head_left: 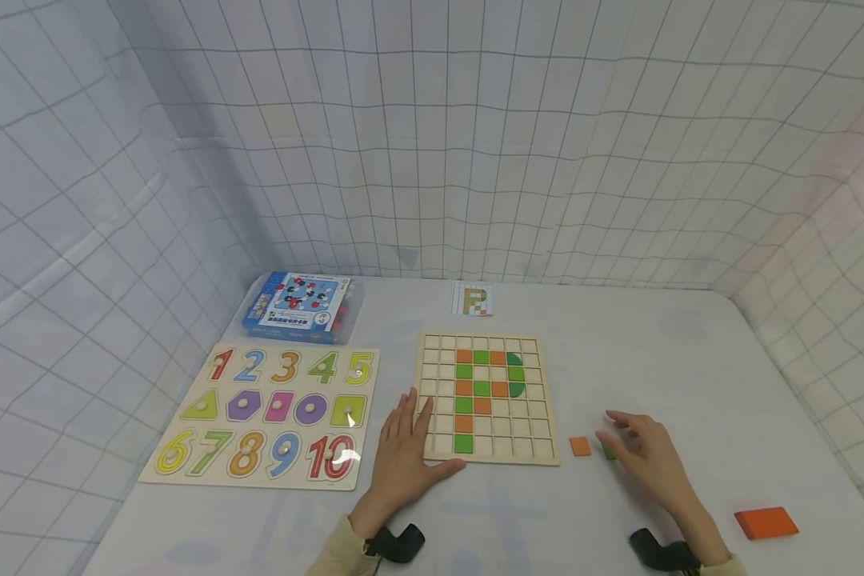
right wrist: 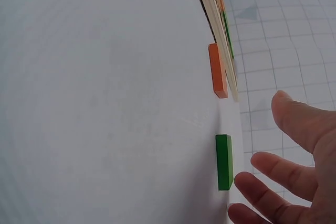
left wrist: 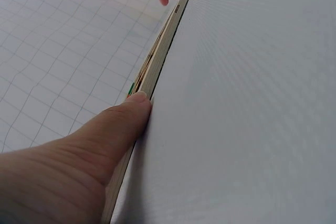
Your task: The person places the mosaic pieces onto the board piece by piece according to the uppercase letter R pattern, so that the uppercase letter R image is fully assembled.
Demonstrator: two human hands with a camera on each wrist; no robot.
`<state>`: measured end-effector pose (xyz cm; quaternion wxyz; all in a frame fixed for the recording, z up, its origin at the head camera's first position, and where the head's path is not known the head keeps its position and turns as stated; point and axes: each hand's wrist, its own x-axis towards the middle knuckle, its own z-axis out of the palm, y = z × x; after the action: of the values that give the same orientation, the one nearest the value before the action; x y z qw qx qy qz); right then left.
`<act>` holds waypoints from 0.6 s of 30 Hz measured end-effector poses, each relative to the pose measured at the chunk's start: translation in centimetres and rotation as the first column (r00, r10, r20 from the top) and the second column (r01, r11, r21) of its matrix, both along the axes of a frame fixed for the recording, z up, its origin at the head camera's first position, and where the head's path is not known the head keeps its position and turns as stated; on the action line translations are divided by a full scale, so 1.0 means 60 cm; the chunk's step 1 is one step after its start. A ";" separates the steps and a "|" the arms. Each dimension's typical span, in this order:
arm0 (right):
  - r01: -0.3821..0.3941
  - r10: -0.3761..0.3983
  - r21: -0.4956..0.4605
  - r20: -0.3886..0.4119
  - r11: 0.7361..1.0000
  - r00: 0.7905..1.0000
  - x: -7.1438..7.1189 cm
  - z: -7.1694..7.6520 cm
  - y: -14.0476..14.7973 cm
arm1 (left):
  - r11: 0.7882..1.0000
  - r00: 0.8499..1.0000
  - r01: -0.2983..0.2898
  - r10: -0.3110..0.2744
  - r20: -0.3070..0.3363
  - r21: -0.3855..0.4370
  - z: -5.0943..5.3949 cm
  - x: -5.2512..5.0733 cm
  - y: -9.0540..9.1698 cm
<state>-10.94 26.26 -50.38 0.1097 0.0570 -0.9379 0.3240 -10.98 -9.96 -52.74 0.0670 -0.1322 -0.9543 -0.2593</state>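
Observation:
A wooden grid board [head_left: 507,448] holds green and orange tiles laid out like a letter, with two rounded green pieces at its right. My left hand [head_left: 403,460] rests on the board's lower left corner, fingers straight and thumb along the near edge; the left wrist view shows the thumb [left wrist: 126,116] against that edge. To the right of the board lie an orange square tile [head_left: 580,446] and a green square tile [head_left: 609,452]. Just above the green tile [right wrist: 224,162] hovers my right hand [head_left: 648,456], thumb and fingers apart, holding nothing.
Left of the board lies a number and shape puzzle [head_left: 259,408]. Behind it sits a blue boxed set [head_left: 298,308]. A small pattern card [head_left: 473,299] lies beyond the board. An orange block [head_left: 766,522] is at the near right. Gridded white cloth walls surround the table.

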 end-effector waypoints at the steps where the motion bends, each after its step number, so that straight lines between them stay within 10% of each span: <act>1: 0.000 0.000 0.007 0.007 1.000 1.000 0.001 0.000 0.000 | 1.000 1.000 -0.001 0.001 0.000 -0.002 0.000 0.000 0.000; 18: -0.043 0.041 0.055 0.025 0.998 0.999 0.009 0.000 0.011 | 1.000 1.000 -0.001 0.001 -0.001 -0.008 -0.001 0.000 0.000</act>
<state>-10.39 26.91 -50.37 0.0900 0.0759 -0.9464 0.3009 -10.97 -9.93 -52.82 0.0669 -0.1321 -0.9555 -0.2552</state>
